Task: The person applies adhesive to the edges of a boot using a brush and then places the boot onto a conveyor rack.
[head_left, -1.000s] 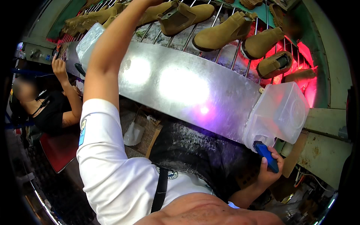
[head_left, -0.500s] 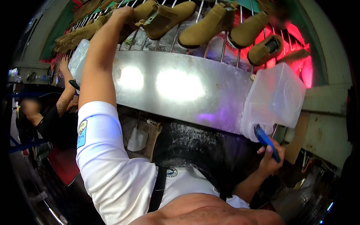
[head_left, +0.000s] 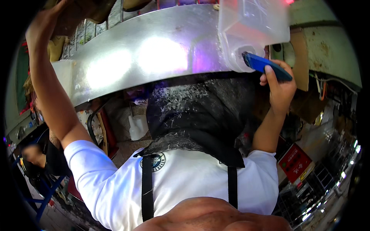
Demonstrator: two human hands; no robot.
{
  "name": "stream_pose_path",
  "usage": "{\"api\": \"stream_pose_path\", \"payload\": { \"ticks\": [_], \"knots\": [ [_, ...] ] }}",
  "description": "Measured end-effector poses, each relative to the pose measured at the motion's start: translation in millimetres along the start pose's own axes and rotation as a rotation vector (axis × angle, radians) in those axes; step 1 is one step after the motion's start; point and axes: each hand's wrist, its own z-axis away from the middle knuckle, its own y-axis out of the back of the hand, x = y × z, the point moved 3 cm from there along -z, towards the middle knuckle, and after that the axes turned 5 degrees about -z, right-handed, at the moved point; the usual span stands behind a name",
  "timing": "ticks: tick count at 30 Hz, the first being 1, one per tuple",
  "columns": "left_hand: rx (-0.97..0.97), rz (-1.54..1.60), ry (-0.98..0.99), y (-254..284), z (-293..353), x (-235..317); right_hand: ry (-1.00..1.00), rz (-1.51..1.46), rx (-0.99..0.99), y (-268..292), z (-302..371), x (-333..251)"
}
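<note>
My left hand is at the upper left with its fingers closed on a brown suede ankle boot; the fingertips are partly cut off by the view's edge. In my right hand is a brush with a flat blue handle, pinched between thumb and fingers. Its dark bristle end points into the round mouth of a translucent plastic container, which lies at the right end of a shiny metal ledge.
Beyond the ledge run metal bars with more boots on them. A white plastic bottle stands below the ledge. To the right are a cardboard sheet and a red box. Another person is at the far left.
The view has shifted, so the ledge and container sit higher. My left hand has moved left and toward my side with the boot. My right hand still holds the brush at the container's mouth.
</note>
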Motion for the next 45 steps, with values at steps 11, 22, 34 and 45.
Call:
{"api": "stream_pose_path", "payload": {
  "ticks": [11,22,34,45],
  "knots": [
    [-0.245,0.713,-0.017,-86,170,64,0.128,0.322,-0.104,-17,-10,3],
    [-0.495,0.654,-0.001,-83,174,94,-0.047,0.174,-0.181,-10,-20,9],
    [-0.348,1.208,0.168,-70,203,14,0.194,0.493,-0.65,-16,-43,-52],
    [-0.407,1.548,0.516,-155,257,-25,0.443,0.426,0.179,-45,-10,-11]
  ]
}}
